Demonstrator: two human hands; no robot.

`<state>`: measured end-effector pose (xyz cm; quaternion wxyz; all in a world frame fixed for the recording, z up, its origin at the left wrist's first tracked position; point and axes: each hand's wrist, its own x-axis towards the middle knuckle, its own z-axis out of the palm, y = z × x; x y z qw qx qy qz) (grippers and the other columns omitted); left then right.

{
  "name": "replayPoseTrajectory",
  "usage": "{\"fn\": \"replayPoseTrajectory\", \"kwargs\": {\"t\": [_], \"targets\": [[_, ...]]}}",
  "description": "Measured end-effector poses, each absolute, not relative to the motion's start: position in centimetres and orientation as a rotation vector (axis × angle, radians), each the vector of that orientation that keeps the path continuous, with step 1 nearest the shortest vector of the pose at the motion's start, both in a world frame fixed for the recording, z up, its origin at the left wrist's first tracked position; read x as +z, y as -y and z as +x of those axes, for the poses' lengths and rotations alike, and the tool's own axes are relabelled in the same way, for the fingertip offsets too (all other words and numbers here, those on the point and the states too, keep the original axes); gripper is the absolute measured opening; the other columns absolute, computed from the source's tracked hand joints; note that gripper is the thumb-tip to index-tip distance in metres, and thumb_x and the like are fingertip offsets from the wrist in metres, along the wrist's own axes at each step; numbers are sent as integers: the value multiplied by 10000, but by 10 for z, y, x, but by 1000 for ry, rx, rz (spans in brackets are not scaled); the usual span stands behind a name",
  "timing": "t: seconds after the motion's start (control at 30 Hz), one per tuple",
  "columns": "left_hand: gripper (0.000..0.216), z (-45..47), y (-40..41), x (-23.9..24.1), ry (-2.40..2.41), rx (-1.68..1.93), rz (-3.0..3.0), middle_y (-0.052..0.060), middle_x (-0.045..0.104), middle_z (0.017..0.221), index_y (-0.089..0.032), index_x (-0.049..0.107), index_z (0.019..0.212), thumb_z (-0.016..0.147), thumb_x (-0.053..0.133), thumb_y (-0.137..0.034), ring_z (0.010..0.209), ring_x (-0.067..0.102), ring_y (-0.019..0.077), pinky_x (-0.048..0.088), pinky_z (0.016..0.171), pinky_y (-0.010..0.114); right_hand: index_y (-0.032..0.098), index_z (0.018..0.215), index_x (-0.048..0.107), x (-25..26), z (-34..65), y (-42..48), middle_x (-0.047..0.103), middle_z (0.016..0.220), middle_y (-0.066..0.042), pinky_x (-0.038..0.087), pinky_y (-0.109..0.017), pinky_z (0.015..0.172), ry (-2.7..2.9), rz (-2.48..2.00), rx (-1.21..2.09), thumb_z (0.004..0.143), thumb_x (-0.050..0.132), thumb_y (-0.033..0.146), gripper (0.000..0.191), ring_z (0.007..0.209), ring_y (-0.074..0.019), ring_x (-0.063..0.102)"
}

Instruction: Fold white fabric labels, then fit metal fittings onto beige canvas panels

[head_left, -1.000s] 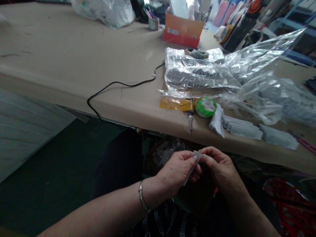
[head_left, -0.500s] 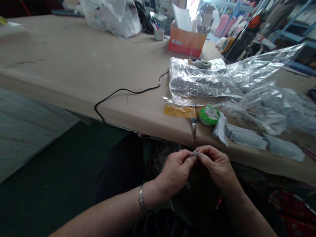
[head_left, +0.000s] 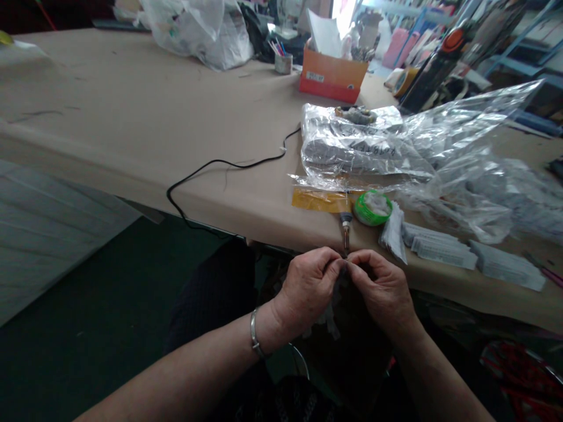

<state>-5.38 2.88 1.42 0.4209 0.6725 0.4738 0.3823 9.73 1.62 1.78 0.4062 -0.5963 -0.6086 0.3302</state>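
Note:
My left hand [head_left: 308, 287] and my right hand [head_left: 382, 287] meet in a pinch just below the table's front edge, fingertips together on a small grey strip that is almost hidden between them. Right above the fingertips the metal tip of a soldering iron [head_left: 346, 230] sticks out over the edge. A silver bangle [head_left: 255, 335] is on my left wrist.
The tan table [head_left: 145, 135] carries a black cable [head_left: 220, 167], a green tape roll [head_left: 372, 207], a yellow sheet [head_left: 321, 199], stacks of grey strips [head_left: 444, 249], clear plastic bags [head_left: 396, 146] and an orange box [head_left: 332, 76]. A white bag [head_left: 197, 29] lies at the back.
Both hands have risen toward the table edge, up to the soldering iron's tip. The grey strip, plainly visible a second ago, is now nearly hidden between the pinched fingers.

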Motion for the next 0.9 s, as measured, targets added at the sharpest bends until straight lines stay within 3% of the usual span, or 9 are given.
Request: {"fn": "replayPoseTrajectory", "kwargs": {"t": [0.9], "targets": [[201,-50,-36,10,-1176,1049,1721,-6,621,714,-169,631,762,900,491,-211,658,538,97,406,647,208,187,804,624,15,100,-18,603,667,44,438,-176,561,1670,-1442,623,852,591,249,86,584,-88,548]]}}
